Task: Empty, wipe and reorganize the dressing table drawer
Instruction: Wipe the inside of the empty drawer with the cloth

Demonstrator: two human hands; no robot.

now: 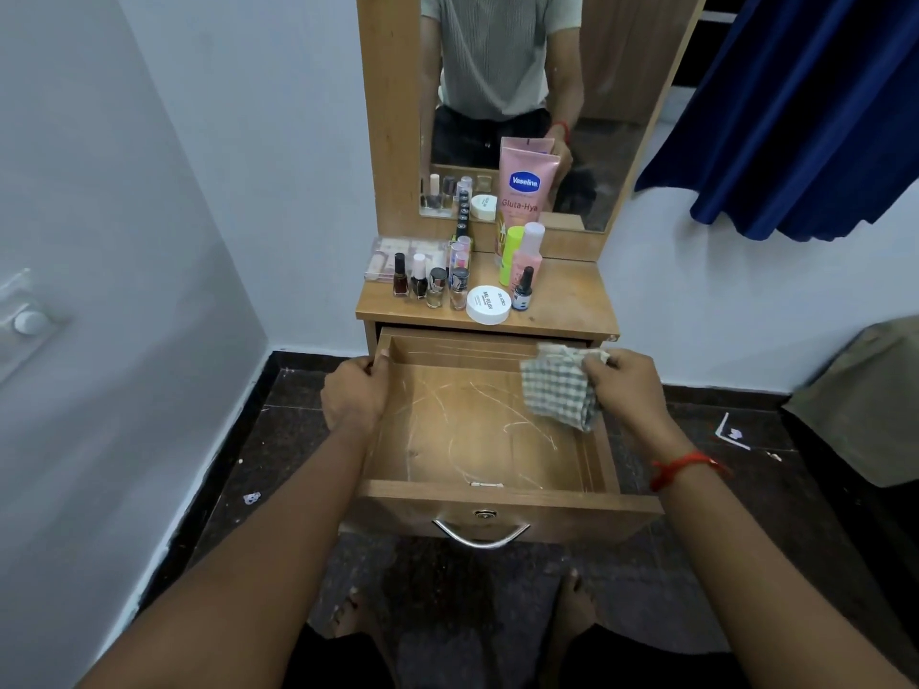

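Bracing the empty drawer (472, 430) by its left wall in our curled left grip (355, 395), we are pinching the checked cloth (557, 390) in our right grip (629, 385) over its far-right corner, planning flat overlapping strokes

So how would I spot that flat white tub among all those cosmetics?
Start at the wooden dressing table under the mirror, above the open drawer. At the front of its top, right of the nail polish bottles, sits the white tub. It alone is low and round, with black print on its lid; its neighbours stand tall.
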